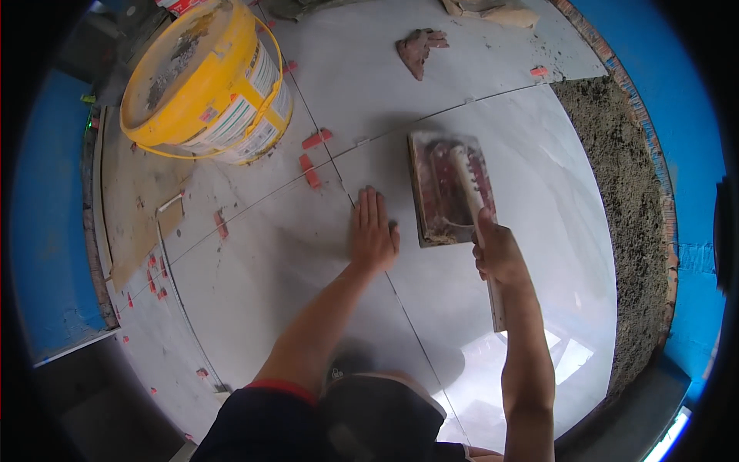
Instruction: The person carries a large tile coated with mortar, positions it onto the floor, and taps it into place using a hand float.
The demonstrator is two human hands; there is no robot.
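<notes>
My left hand [372,239] lies flat on the pale grey floor tiles [281,254], fingers stretched out beside the dark joint between two of them. My right hand [499,250] is closed around the long pale handle of a rectangular tool [429,189]. Its broad, dirty head, brown and reddish with a raised rim, is over the tile to the right of my left hand. I cannot tell whether the head touches the tile; it looks slightly blurred. Red tile wedges [309,171] stand along the joints ahead of my left hand.
At the far left stands a yellow bucket [265,115] with a dirty lid. A crumpled brown scrap [419,51] lies on the far tile. Along the right runs a strip of rough grey mortar [627,177] beside a blue-covered wall [677,100]. Brown board [142,200] lies left.
</notes>
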